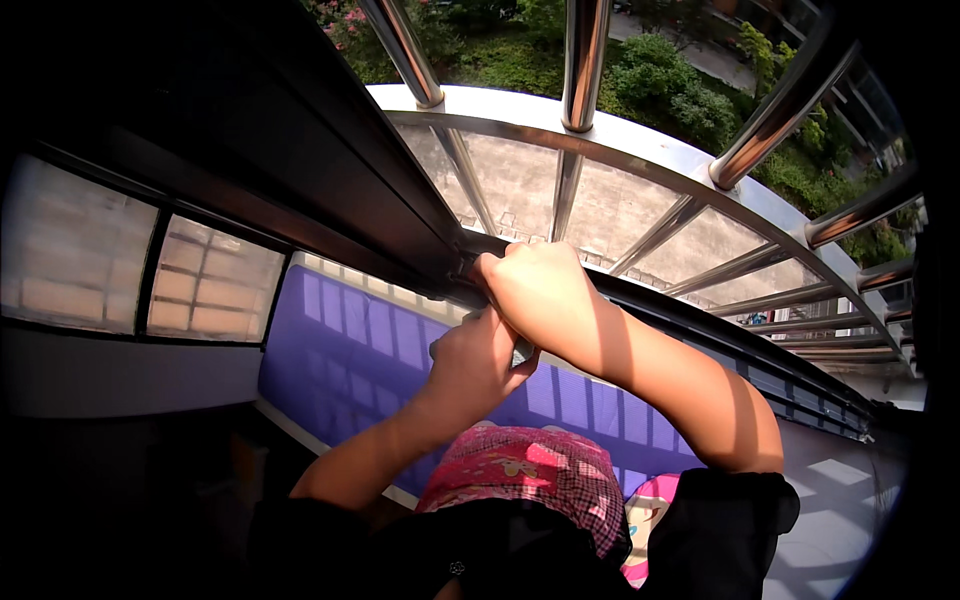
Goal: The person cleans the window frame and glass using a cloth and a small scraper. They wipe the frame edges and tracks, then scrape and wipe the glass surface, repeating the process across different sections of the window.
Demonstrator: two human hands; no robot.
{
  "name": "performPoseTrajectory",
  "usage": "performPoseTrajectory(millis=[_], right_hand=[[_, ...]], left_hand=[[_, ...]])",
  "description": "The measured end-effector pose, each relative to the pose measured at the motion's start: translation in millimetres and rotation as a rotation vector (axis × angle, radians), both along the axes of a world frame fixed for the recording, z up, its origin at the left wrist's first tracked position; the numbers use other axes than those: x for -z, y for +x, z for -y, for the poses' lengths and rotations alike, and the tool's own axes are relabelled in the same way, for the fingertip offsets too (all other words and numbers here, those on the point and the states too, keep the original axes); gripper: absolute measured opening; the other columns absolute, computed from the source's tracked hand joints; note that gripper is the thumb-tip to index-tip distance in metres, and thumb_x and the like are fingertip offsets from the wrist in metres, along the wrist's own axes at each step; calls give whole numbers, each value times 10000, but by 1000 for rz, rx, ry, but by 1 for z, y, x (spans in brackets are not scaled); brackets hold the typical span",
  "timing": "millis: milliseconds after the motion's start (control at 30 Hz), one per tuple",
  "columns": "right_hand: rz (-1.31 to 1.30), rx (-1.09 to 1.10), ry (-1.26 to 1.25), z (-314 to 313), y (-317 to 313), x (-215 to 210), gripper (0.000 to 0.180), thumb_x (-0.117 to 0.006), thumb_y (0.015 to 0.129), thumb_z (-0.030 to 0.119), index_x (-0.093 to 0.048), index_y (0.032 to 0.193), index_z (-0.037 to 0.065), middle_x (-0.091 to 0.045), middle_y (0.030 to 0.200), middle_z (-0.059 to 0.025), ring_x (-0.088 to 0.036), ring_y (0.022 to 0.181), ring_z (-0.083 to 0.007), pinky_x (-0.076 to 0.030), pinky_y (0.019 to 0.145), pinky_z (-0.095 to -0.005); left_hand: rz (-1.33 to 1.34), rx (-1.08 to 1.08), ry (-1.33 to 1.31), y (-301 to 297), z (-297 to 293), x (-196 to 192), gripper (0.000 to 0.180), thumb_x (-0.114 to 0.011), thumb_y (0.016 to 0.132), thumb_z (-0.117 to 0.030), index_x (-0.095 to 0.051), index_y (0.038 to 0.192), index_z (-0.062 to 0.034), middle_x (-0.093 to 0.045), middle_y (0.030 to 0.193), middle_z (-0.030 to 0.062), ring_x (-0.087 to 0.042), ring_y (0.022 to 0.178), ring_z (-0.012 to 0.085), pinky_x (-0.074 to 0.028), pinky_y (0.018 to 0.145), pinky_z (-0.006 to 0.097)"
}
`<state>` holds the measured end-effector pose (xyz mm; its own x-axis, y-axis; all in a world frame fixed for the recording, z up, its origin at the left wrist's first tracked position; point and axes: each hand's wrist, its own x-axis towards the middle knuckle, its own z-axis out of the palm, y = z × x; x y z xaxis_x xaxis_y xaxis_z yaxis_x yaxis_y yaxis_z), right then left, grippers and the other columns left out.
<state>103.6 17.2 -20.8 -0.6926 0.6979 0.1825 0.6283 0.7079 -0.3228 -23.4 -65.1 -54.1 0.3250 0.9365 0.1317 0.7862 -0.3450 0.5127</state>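
Note:
My left hand (474, 362) is closed around a small grey-green thing (522, 352). Only bits of it show beside my fingers, so its kind cannot be made out. Just above it, my right hand (540, 285) is curled with the knuckles up, at the lower corner of a dark window frame (420, 215). The right fingertips are hidden, and whatever they grip does not show. Both hands meet at the frame's corner, the right wrist crossing close over the left fingers.
Shiny metal railing bars (580, 75) and a curved rail (640, 150) stand beyond the opening. A dark window track (760, 355) runs to the right. A striped-shadowed purple mat (350, 350) lies below. Pink patterned cloth (530, 465) is near my body. Paving and bushes (655, 85) are outside.

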Motion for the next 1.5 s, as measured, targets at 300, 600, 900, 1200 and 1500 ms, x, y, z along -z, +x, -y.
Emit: performPoseTrajectory(millis=[300,600,900,1200,1500], right_hand=[[-23,34,-184,8,36,-33,274,-537,871,229,-632,695,42,-607,616,-144,-631,628,-324,-507,576,-396],[73,-7,-7,0,3,-19,181,-574,846,208,-661,793,59,-614,651,-160,-621,635,-341,-512,593,-420],[67,39,-52,9,17,-20,181,-592,829,206,-675,779,54,-616,650,-161,-626,636,-331,-515,596,-412],[191,157,-156,17,34,-30,220,-585,833,247,-708,798,68,-646,695,-161,-639,674,-333,-517,628,-401],[-701,427,-548,83,103,-61,188,-625,855,90,-672,1014,1,-686,806,-116,-619,665,-124,-468,612,-245]], left_hand=[[14,-21,44,16,3,-2,589,-751,645,-99,-482,1156,15,-539,1124,203,-622,765,319,-516,642,370],[-28,-79,23,-8,-6,-6,584,-764,636,-100,-508,1155,-21,-550,1160,154,-630,792,312,-523,662,372],[47,34,28,4,0,-3,554,-733,713,-243,-489,1149,-4,-543,1076,166,-620,762,323,-517,642,398],[-32,39,19,33,6,-3,587,-701,751,-391,-518,1117,30,-540,1064,196,-632,721,316,-540,608,372],[252,-164,273,45,15,-9,458,-719,774,-256,-533,1124,-25,-555,1114,156,-616,917,330,-529,732,381]])
